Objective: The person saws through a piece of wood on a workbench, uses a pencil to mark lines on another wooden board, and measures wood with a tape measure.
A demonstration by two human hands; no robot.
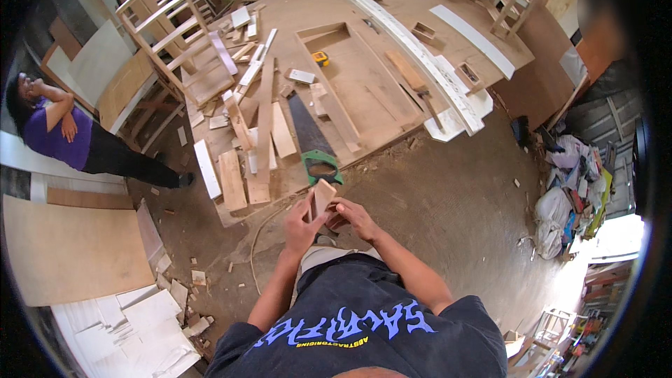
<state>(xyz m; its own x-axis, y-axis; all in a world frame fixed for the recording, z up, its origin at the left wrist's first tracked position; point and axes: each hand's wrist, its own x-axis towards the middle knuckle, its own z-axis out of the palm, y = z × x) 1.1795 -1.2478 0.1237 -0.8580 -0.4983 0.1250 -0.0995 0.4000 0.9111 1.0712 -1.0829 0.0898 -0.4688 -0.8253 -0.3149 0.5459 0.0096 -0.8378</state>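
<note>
Clock read from the block, twelve at the top of the view. Block: pale wood, held up before the waist at the desk's near edge. Left hand grasps it, fingers along its side. Right hand just beside at four, fingers bent; cannot tell if it grips anything. Saw on the desk, green handle just beyond the block at twelve, blade running up and a little left. Wood offcuts heaped between ten and eleven; slatted frame behind them, farther off. Shallow tray toward twelve to one, yellow tape measure inside at its left. Long plank slants across at one; curved white strip past it, between one and two. Person in purple top and dark trousers between nine and ten, standing off the desk, one hand raised to the head. Bags piled at three, well apart. White sheets at eight.
</note>
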